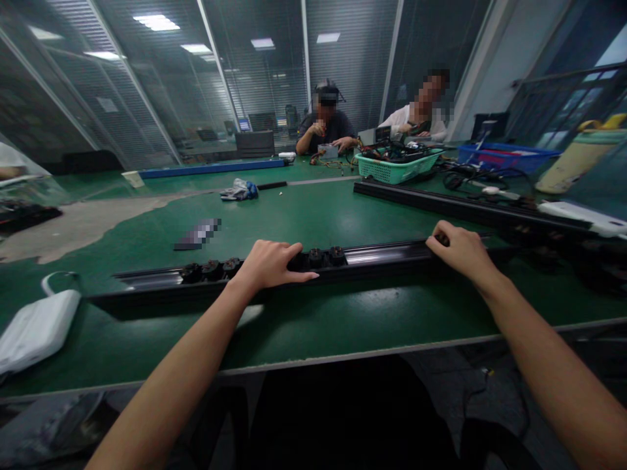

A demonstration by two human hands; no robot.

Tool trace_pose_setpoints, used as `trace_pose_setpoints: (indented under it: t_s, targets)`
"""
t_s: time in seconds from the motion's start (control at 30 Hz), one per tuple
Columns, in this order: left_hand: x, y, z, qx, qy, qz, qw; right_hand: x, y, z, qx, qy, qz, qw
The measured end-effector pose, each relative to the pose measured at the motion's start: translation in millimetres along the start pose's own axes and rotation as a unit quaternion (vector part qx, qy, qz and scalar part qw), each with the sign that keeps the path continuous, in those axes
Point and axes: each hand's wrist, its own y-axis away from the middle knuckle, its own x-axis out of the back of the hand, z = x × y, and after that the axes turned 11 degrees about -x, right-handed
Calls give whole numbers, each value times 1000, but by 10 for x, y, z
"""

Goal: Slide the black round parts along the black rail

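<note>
At the near left of the surface (313, 336) lies a white device (42, 323). Right of it, a long black channel (382, 266) stretches across the near side, with black sockets (315, 258) seated inside. The left hand (268, 263) lies over the channel among them, thumb outstretched; whether it grips cannot be told. Farther right, the right hand (460, 249) curls its fingers round a small dark part (443, 239) at the channel, near a second black rail (470, 210) on the far side.
</note>
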Motion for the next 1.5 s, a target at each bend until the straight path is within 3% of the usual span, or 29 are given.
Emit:
trace_pose_setpoints:
  t_s: [1.5]
  targets:
    - [-10,3,-9,-3,2,3,1000,-8,-38,112,-4,-24,5,1000]
